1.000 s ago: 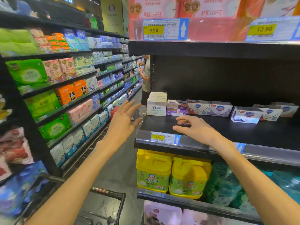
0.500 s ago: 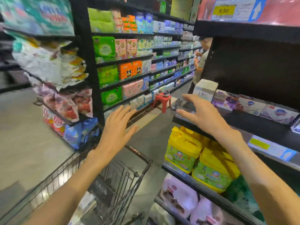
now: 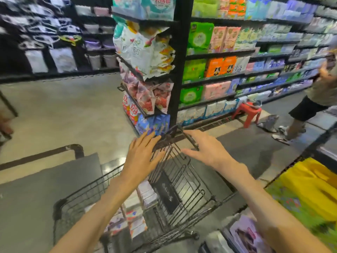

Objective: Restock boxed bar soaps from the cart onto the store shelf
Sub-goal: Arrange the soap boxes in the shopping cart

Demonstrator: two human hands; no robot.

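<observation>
A black wire shopping cart (image 3: 189, 196) stands below me on the aisle floor. Several boxed bar soaps (image 3: 135, 214) lie in its basket, partly hidden by my left forearm. My left hand (image 3: 142, 157) hovers over the cart with its fingers straight and spread, holding nothing. My right hand (image 3: 206, 150) is beside it, over the cart's far rim, fingers also extended and empty. The soap shelf I was facing is out of view to the right.
A shelf end hung with bagged goods (image 3: 145, 70) stands just beyond the cart. Yellow detergent jugs (image 3: 310, 183) sit at the lower right. A red stool (image 3: 249, 111) and a standing person (image 3: 310, 106) are down the aisle.
My view has swung left and down from the soap shelf to the cart. Both hands have dropped from shelf height to just above the cart basket, still empty.
</observation>
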